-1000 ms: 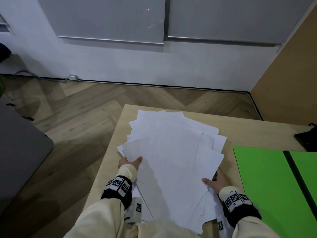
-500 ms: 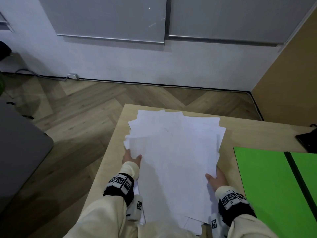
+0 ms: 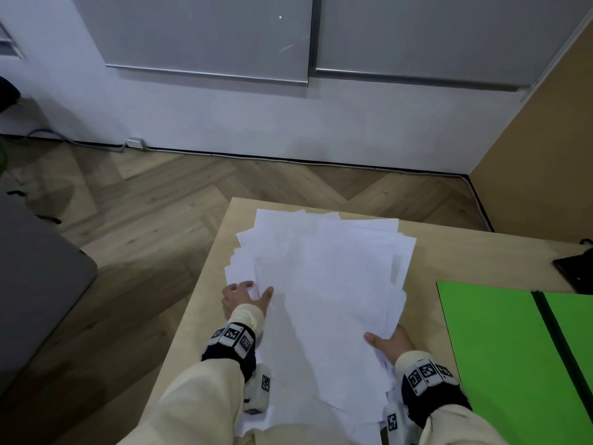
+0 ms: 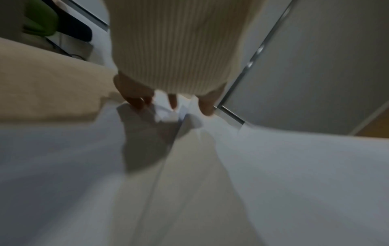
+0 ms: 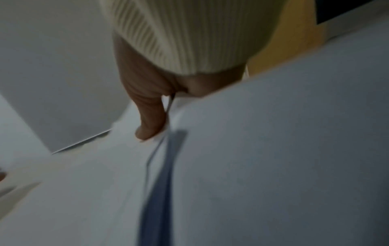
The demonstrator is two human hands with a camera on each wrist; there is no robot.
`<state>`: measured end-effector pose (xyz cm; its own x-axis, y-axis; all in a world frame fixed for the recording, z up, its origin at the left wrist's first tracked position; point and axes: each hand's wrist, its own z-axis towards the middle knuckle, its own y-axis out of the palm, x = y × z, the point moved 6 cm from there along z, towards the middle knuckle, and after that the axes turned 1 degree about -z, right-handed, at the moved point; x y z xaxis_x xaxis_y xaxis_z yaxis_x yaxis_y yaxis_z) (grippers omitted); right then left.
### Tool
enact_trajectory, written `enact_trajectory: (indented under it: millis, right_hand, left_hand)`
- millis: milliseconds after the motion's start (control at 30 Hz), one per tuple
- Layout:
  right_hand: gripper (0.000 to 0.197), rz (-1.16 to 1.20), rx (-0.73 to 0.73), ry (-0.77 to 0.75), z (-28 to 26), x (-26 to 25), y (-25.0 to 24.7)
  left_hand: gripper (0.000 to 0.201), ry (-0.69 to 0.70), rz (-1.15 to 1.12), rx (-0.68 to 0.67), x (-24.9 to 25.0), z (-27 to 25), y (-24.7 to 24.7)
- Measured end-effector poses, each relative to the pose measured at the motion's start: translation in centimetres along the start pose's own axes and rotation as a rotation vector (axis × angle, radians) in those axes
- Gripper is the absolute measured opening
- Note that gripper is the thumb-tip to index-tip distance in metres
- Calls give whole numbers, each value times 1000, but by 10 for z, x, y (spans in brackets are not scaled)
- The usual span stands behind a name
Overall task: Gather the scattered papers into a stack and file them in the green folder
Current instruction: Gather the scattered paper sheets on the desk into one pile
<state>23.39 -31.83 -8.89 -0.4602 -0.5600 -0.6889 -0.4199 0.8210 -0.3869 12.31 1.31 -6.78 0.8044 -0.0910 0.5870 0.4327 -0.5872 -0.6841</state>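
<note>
A loose pile of white papers (image 3: pixel 324 284) lies fanned on the wooden table (image 3: pixel 426 261), its far edges uneven. My left hand (image 3: pixel 245 292) holds the pile's left edge, thumb on the upper sheets and fingertips (image 4: pixel 136 103) on crumpled lower corners. At the pile's near right corner my right hand (image 3: pixel 386 343) grips the sheets, with the thumb (image 5: pixel 150 123) on top and the fingers hidden under the papers (image 5: pixel 273 149). The green folder (image 3: pixel 500 348) lies open and flat on the table to the right of the pile, apart from it.
A black object (image 3: pixel 574 271) sits at the table's right edge behind the folder. The table's left edge (image 3: pixel 205 284) runs close to my left hand. Grey furniture (image 3: pixel 38 268) stands on the floor at left, and a tan panel (image 3: pixel 545 139) rises at right.
The fanned top sheets have swung more in line with the pile. My left hand slid further along the left edge; my right hand stayed at the near right corner.
</note>
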Motion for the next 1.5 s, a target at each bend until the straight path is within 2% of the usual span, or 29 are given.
enact_trajectory:
  millis: [67,133,233,267,333,367,400,467,500,567,600,633,667,700,733,800,833,900,967,1000,1100,1200,1300,1367,1400,1500]
  right_hand:
    - [61,117,-25,17,-4,5,-8]
    - [86,220,-78,33,-2,13,-11]
    - [114,291,-181,38,-6,13,-6]
    - [115,305,-237,27,-12,4,-1]
    - [87,234,-254,-12,-12,-8,4]
    - [70,141,-223,-22,-9,-12,7]
    - [61,76,-214,-9,-7,-12,8]
    - [60,108,-189,-7,0,-8,9]
    - [61,101,-176,-17,0,-8,7]
    - [65,139,-147,-1,-3,-4,0]
    - [74,156,-158,13,-5,-1,-1]
    - [95,153,-137,25,-3,5,-4]
    - [124,117,-121,46,-1,11,-5]
    - [144,85,-131,68,-1,14,-6]
    - [149,82,-127,86,-2,15,-6]
    - [137,109,-147,64,-5,8,-4]
    - [119,132,-167,18,-3,0,-2]
    - [66,102,-161,-38,-7,-15,2]
    - [39,12,-148,-82,-7,-24,7]
    - [32,5,-135,-106,-7,-26,8]
    - [34,4,-94,-151,-10,-19,5]
    - [29,-10,-162,-152,-16,-5,7]
    - [30,42,-151,-178,-22,-3,4]
    - [30,83,-116,-207,-21,-3,2]
    - [29,90,-105,-215,-19,-2,0]
    - [13,39,-121,-203,-14,4,2]
  left_hand:
    - [73,-68,-95,123,-14,4,-14]
    - [87,-98,-115,129,-20,7,-22]
    - [93,-81,-252,-79,-16,6,-8]
    - [97,-87,-313,-140,-15,5,0]
    - [104,-86,-355,-207,-14,1,12]
    - [100,-68,-355,-232,-11,-3,13]
    - [89,-55,-340,-248,-7,-6,13]
    - [63,-51,-367,-273,-4,-9,14]
    - [61,-41,-414,-286,-4,-10,14]
    - [73,-34,-566,-289,-5,-10,11]
    - [81,-33,-628,-291,-7,-9,10]
    - [86,-13,-654,-304,-6,-9,8]
    - [84,9,-622,-324,-3,-12,4]
    - [82,37,-585,-356,0,-14,1]
    - [87,50,-560,-392,2,-15,1]
    - [99,48,-496,-428,-2,-12,6]
    - [98,25,-442,-407,-6,-9,10]
    - [101,-46,-350,-328,-20,5,16]
    - [97,-125,-293,-247,-31,12,14]
    - [92,-156,-288,-217,-34,12,12]
    - [83,-217,-227,-212,-39,12,7]
    - [75,-206,58,-259,-37,2,-2]
    - [74,-11,419,-359,-17,-10,-9]
    - [63,-22,551,-389,-17,-12,-12]
    - [60,34,681,-438,-15,-15,-11]
    - [64,121,868,-494,-11,-14,-11]
